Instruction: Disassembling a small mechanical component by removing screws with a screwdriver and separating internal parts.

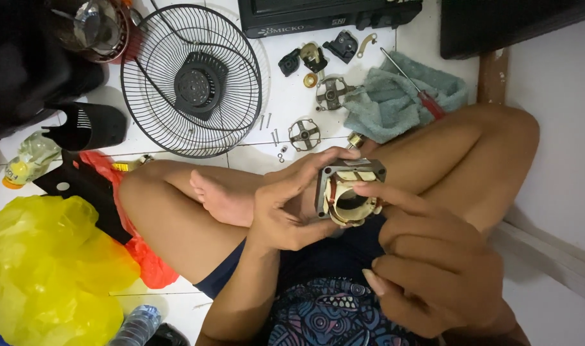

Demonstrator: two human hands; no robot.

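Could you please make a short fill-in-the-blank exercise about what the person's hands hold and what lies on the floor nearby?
1. Both hands, the left hand and the right hand, hold a small fan ____.
2. The round wire fan guard is coloured ____.
3. The red-handled screwdriver lies on a ____.

Missing words: motor; black; cloth

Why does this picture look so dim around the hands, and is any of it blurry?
Head view: bright white floor tiles behind leave the left hand, right hand and the fan motor stator in shade. The right hand, nearest the lens, looks soft. The fan guard stays sharp.
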